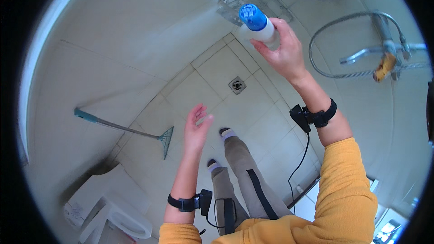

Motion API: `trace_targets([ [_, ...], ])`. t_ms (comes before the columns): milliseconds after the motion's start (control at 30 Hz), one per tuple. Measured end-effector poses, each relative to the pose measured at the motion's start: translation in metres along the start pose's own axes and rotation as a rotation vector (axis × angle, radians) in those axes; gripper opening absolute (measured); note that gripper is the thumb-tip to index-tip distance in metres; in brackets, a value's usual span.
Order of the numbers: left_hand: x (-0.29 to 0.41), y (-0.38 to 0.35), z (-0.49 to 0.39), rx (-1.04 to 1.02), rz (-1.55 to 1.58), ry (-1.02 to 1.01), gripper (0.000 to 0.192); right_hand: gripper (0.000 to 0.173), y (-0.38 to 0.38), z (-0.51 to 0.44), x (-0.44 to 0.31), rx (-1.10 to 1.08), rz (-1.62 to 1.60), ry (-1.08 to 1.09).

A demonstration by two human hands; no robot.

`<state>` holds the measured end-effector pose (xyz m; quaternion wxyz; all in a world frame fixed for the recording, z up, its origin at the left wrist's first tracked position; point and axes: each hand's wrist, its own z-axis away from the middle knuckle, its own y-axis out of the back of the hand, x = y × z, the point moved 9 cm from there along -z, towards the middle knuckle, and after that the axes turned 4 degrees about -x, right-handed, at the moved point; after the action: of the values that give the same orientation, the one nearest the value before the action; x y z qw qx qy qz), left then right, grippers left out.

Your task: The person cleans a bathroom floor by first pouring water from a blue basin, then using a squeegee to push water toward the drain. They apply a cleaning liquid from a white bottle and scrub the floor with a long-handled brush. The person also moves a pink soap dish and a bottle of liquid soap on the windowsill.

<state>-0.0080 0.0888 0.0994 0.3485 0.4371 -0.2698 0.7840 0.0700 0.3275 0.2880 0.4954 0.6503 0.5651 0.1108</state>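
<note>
My right hand (284,51) is raised at the upper right and grips a white bottle (263,34) with a blue cap (252,17). The cap end points up and left, in front of a clear corner shelf (229,12) with metal rails. Lower down, my left hand (197,125) hangs over the tiled floor (213,91), holding nothing, its fingers loosely curled and thumb apart. Each forearm wears a black strap with a small box, a right one (320,117) and a left one (190,203).
A long-handled floor wiper (118,126) leans at the left wall. A shower mixer (390,49) with a looped metal hose (313,51) is on the right wall, a yellow-brown cloth-like item (385,67) hanging there. White fixtures (130,223) stand lower left. A drain (237,85) lies ahead.
</note>
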Motion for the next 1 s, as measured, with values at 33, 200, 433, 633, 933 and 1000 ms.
trace_targets([
  [33, 0.012, -0.006, 0.007, -0.001, -0.067, -0.052, 0.055, 0.042, 0.002, 0.008, -0.009, -0.072, -0.105, -0.086],
  [200, 0.074, -0.021, 0.054, 0.027, -0.506, -0.38, 0.074, 0.042, -0.003, 0.07, -0.049, -0.401, -0.747, -0.368],
  [433, 0.028, -0.053, 0.11, -0.436, -0.216, -0.051, 0.065, 0.049, 0.002, 0.154, -0.091, -0.495, -1.17, -0.597],
  [633, 0.012, -0.046, 0.125, -0.132, -0.551, -0.147, 0.05, 0.042, 0.05, 0.156, -0.058, -0.151, -0.65, -0.631],
  [933, -0.023, -0.078, 0.12, -0.202, -0.714, -0.27, 0.049, 0.05, 0.068, 0.159, -0.041, -0.292, 0.287, -0.577],
  [1000, -0.041, -0.089, 0.118, -0.373, -0.51, -0.121, 0.052, 0.046, 0.061, 0.156, -0.042, -0.388, 0.19, -0.452],
])
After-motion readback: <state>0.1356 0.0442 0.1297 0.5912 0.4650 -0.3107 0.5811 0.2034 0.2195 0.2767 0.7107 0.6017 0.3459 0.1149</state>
